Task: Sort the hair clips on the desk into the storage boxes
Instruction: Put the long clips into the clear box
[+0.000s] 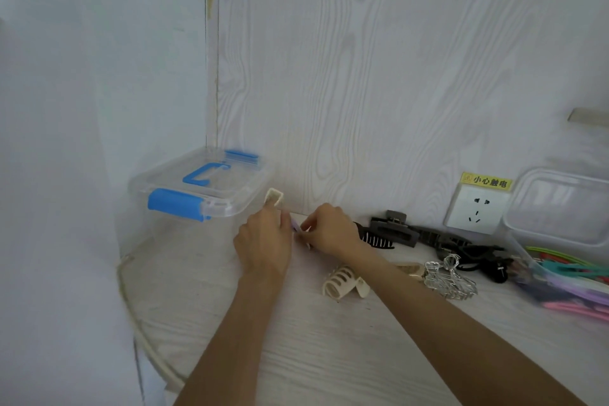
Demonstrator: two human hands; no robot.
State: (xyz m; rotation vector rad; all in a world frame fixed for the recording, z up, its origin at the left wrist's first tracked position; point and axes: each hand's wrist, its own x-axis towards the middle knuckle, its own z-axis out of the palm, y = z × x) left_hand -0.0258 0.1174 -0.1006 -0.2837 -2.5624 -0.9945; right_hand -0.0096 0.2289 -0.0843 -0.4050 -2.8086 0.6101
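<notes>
Both hands meet at the back of the table, each pinching a small clip.

The left hand (263,241) reaches forward, back up, its grip curled round a cream clip (274,197) that sticks up past the fingertips, touching the corner of the closed clear box (197,188). The right hand (329,229) sits just beside it, fingers pinched on what looks like a lilac clip (296,227), mostly hidden. To the right lie a cream claw clip (342,283), a dark claw clip (392,231), a silver clip (449,277) and black clips (468,250), near an open box (560,241) of coloured clips. Bare pale wood-grain table (296,356) lies between the arms and to the left; its curved left edge runs by a white wall. A socket (476,208) sits on the grained back panel.
</notes>
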